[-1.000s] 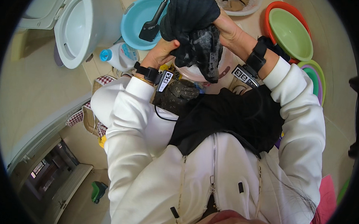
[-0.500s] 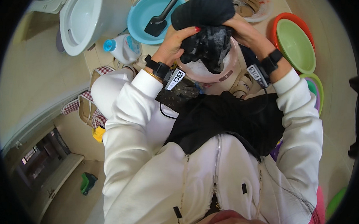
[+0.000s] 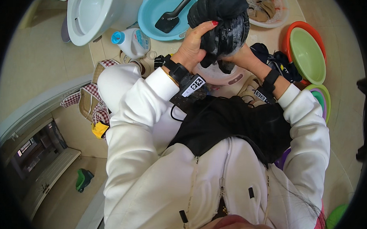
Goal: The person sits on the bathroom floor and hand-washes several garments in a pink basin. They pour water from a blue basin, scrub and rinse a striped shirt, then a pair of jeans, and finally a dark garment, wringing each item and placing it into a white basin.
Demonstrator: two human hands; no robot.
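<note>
A wet, bunched black cloth (image 3: 230,30) with whitish suds on it is held up between my two hands; its exact kind I cannot make out. My left hand (image 3: 192,45) grips its left side, thumb laid over the front. At its lower right, my right hand (image 3: 240,56) holds the cloth from behind, and the fingers are mostly hidden. Directly below is a pink basin (image 3: 221,78) with foamy water, partly covered by the cloth and my hands. A lower fold of the cloth hangs over the basin.
A blue basin (image 3: 148,26) with a black brush (image 3: 167,23) stands at far left, near a white bottle (image 3: 135,43) and a toilet (image 3: 87,20). To the right are dark clothes (image 3: 280,63) and red and green basins (image 3: 309,54). A soapy basin (image 3: 275,21) holds brown cloth.
The black cloth has been turned and bunched tighter, showing more of its sudsy side. My left thumb has shifted up. The dark clothes at right show more fully as the view moved.
</note>
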